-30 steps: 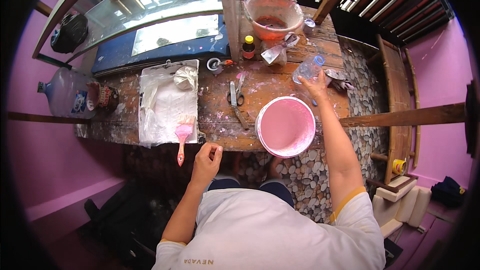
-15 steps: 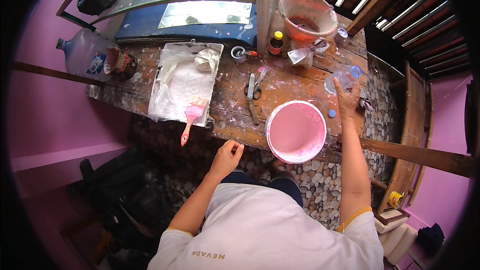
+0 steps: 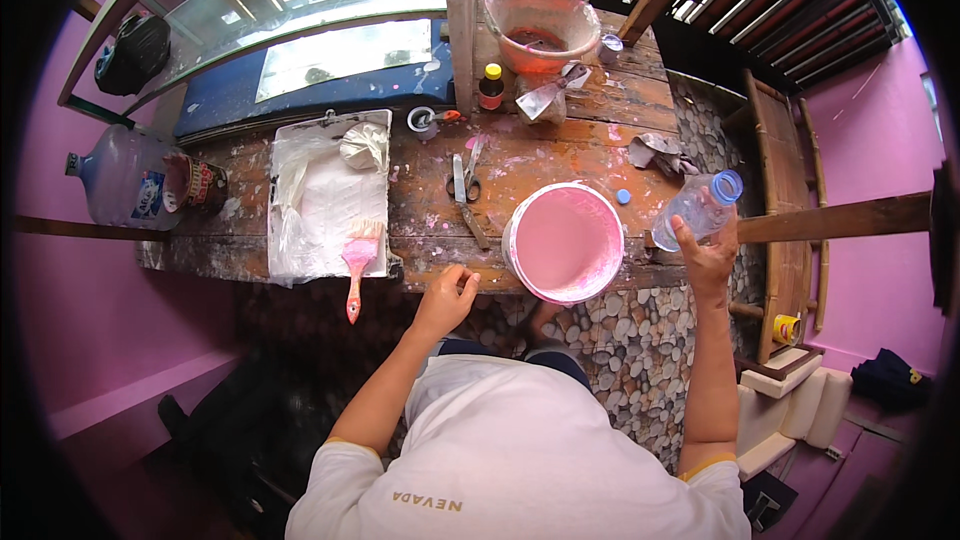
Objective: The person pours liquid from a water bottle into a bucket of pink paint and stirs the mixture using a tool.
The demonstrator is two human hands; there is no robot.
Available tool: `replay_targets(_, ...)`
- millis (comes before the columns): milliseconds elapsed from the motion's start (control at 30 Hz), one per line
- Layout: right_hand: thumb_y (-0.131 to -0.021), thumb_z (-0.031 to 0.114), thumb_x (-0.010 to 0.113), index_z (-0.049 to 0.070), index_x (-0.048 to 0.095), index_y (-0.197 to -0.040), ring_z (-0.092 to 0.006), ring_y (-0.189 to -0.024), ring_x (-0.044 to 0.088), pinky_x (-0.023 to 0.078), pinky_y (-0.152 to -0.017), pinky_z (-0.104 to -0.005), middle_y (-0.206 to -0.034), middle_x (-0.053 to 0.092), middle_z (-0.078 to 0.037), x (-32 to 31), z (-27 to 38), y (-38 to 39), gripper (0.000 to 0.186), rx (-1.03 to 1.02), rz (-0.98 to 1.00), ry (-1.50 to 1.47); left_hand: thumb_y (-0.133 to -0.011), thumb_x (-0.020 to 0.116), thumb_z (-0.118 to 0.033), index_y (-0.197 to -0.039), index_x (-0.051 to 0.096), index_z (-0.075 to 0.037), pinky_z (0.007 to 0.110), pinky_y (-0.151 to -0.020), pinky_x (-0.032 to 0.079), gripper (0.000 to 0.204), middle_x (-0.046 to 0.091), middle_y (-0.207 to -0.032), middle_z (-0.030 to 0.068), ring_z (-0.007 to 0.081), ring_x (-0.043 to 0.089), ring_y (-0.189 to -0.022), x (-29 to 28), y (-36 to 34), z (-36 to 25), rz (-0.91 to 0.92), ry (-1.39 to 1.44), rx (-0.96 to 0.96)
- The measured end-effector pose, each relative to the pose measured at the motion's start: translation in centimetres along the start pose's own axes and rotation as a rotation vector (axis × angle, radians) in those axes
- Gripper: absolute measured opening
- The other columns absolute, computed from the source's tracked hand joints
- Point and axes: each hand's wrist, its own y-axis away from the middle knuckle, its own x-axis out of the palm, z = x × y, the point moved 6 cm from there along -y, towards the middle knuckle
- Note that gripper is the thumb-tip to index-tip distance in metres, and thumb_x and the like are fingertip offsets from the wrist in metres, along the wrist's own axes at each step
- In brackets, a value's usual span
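While right hand (image 3: 708, 258) grips clear bottle (image 3: 700, 206) | left hand (image 3: 447, 298) loosely curled, empty | bottle contents unclear

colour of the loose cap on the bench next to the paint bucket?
Blue. The loose cap lies on the wooden bench beside the pink paint bucket; head view shows it.

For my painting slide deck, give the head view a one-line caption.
Right hand holds an uncapped clear plastic bottle beside a white bucket of pink paint.
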Motion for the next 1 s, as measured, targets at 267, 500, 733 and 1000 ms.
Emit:
replay_targets(267,-0.076,0.024,0.086,0.0,0.061,-0.121,-0.0356,-0.103,0.062,0.051,-0.091,-0.0431,-0.112,0.061,-0.017,-0.5,5.5,4.7,0.057,-0.069,0.283,0.255,-0.098,0.066,-0.019,-0.091,0.064,0.003,0.042,-0.072,0.053,0.023,0.066,-0.089,0.0191,0.0339,0.068,-0.081,-0.1,0.3,0.7,0.07,-0.004,0.019)
replay_targets(500,-0.072,0.028,0.086,0.005,0.063,-0.119,-0.0345,-0.099,0.067,0.056,-0.085,-0.0416,-0.112,0.063,-0.015,-0.2,6.6,7.1,0.057,-0.023,0.385,0.351,-0.098,0.067,-0.02,-0.092,0.065,0.003,0.042,-0.072,0.053,0.023,0.067,-0.089,0.0194,0.0337,0.068,-0.081,0.4,0.1,1.9,0.095,0.041,0.005)
replay_targets(733,-0.068,0.033,0.085,0.005,0.062,-0.114,-0.0379,-0.094,0.067,0.055,-0.079,-0.0451,-0.106,0.062,-0.013,0.1,6.6,8.1,0.058,-0.006,0.513,0.457,-0.102,0.064,-0.021,-0.096,0.066,0.002,0.036,-0.07,0.053,0.023,0.069,-0.087,0.0138,0.0237,0.069,-0.079,1.6,-0.3,2.0,0.116,0.024,0.028)
replay_targets(1000,-0.067,0.034,0.084,0.006,0.061,-0.107,-0.0377,-0.092,0.066,0.054,-0.075,-0.0475,-0.101,0.059,-0.013,0.1,6.7,8.4,0.054,-0.022,0.574,0.545,-0.102,0.064,-0.02,-0.094,0.065,0.002,0.035,-0.071,0.053,0.023,0.069,-0.088,0.014,0.0225,0.069,-0.08,2.0,-0.3,1.8,0.139,0.012,0.03)
